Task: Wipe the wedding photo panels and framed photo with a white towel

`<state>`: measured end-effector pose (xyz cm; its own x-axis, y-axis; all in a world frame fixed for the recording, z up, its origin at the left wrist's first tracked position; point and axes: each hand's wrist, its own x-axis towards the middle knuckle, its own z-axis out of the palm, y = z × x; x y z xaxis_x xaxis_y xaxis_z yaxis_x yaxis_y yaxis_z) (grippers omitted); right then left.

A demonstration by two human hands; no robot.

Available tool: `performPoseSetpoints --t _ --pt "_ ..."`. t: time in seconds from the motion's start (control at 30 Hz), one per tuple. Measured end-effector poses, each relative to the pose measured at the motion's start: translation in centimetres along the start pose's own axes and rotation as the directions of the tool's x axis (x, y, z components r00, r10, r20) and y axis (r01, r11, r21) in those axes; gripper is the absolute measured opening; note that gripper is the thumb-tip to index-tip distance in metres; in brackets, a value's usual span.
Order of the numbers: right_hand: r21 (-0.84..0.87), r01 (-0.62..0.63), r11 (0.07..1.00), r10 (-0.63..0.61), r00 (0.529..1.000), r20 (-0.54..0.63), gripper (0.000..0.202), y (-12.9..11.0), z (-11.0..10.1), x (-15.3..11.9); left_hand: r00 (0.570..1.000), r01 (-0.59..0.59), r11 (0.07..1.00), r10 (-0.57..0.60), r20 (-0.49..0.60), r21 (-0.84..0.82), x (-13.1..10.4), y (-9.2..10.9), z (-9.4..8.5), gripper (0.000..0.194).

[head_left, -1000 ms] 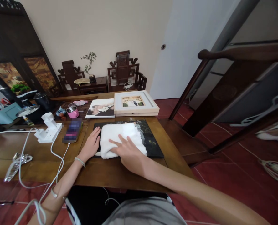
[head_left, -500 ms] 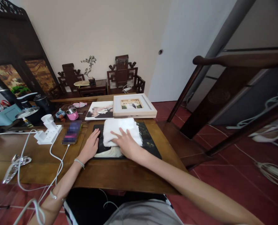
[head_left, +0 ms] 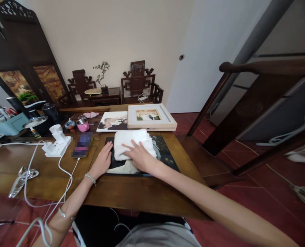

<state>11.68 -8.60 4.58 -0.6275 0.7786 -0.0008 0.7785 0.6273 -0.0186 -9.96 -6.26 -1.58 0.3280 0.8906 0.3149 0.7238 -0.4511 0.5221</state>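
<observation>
A folded white cloth point(head_left: 121, 145) lies on a dark photo panel point(head_left: 165, 152) near the table's front edge. My right hand point(head_left: 139, 154) rests on the cloth, palm down with its fingers spread. At the panel's left edge lies my left hand point(head_left: 103, 159), its fingers stretched out flat and a bracelet on the wrist. The cloth covers the middle of the panel's picture; a pale shape and some dark background show around it.
Behind the panel are a framed picture point(head_left: 152, 118) and a white-edged photo print point(head_left: 113, 120). Leftward on the table are a phone point(head_left: 82, 145), a white power strip point(head_left: 58, 146) with cables, a pink cup point(head_left: 82, 125) and a metal tool point(head_left: 22, 180). A wooden chair point(head_left: 245, 106) stands at right.
The view has shifted slightly, so everything appears a little further right. Against the panel, the cloth under my right hand sits slightly further left. My left hand stays at the panel's edge.
</observation>
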Motion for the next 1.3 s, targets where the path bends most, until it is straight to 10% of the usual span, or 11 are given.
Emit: performPoseSetpoints --t 0.2,0.57,0.87,1.0,1.3 --pt "-0.096 -0.095 0.991 0.085 0.991 -0.100 0.062 0.8 1.1 3.0 1.000 -0.010 1.000 0.009 -0.022 -0.004 0.0 -0.3 0.2 0.046" --pt "-0.014 0.064 0.998 -0.064 0.998 0.020 0.039 -5.7 1.2 -6.6 0.999 -0.031 0.999 0.030 -0.040 -0.030 0.0 -0.6 0.3 0.045" --pt "-0.059 -0.002 0.998 0.001 1.000 -0.018 0.068 0.8 0.4 1.2 0.999 -0.018 0.999 0.016 -0.046 -0.036 0.0 -0.6 0.3 0.046" --pt "-0.110 -0.087 0.990 0.078 0.993 -0.083 0.061 0.2 0.6 2.9 0.998 -0.018 0.998 0.014 -0.058 -0.067 0.0 -0.6 0.2 0.045" --pt "-0.106 0.034 0.994 -0.053 0.983 -0.178 0.027 -6.2 2.4 -5.3 0.998 -0.031 0.998 0.028 -0.063 -0.052 0.1 -0.6 0.3 0.045"
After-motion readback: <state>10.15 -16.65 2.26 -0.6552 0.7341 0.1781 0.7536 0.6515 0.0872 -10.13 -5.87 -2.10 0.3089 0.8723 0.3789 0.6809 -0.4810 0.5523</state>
